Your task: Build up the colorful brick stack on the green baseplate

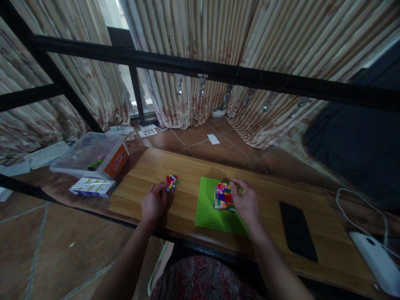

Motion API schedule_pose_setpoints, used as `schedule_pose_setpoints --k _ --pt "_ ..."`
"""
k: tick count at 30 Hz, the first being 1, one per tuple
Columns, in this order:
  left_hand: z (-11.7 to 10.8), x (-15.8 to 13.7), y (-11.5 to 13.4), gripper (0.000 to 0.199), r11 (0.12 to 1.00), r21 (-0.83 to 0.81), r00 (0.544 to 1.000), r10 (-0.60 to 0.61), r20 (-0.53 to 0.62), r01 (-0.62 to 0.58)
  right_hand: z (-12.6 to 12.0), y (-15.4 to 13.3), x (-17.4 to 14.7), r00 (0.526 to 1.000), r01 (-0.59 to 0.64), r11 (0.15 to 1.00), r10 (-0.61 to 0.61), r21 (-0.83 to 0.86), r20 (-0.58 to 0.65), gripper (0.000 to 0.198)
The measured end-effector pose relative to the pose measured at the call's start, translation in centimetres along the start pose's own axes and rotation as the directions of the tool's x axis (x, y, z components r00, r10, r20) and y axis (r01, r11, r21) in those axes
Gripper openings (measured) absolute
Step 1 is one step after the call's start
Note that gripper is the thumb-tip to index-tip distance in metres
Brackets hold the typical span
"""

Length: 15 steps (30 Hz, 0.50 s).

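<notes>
A green studded baseplate (206, 208) lies on the wooden table. On it stands a low, multicoloured block of toy bricks (223, 196), built in layers. My right hand (246, 202) is at the block's right edge, thumb and fingers curled and touching it, covering that side. Whether a single brick sits in those fingertips is hidden. To the left, a small pile of loose toy bricks (171, 183) rests on the wood. My left hand (154, 202) is closed at the pile's left edge, fingertips together against the bricks; anything pinched there is too small to make out.
A black phone-like slab (298, 230) lies on the table (184, 208) at right, near a white device (375, 260) with a cable. Left of the table are a clear plastic bin (84, 160) and a small box (93, 187). A black metal bar (193, 66) crosses beyond the table.
</notes>
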<state>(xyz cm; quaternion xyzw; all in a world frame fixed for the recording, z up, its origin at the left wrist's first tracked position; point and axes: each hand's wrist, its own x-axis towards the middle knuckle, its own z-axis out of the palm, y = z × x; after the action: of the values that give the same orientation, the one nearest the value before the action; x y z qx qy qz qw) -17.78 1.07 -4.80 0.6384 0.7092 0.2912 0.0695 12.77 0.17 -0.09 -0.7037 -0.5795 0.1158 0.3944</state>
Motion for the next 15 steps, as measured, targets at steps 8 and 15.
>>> schedule_pose_setpoints --k 8,15 --pt "-0.2 0.0 0.3 0.021 1.000 0.008 1.000 -0.012 0.016 0.012 1.0 0.6 1.0 0.991 -0.024 0.998 0.017 0.053 0.134 0.038" --pt "0.2 -0.1 -0.1 0.021 1.000 -0.006 1.000 -0.007 0.000 0.007 1.3 0.9 0.9 0.966 -0.178 0.970 0.141 0.164 0.215 0.040"
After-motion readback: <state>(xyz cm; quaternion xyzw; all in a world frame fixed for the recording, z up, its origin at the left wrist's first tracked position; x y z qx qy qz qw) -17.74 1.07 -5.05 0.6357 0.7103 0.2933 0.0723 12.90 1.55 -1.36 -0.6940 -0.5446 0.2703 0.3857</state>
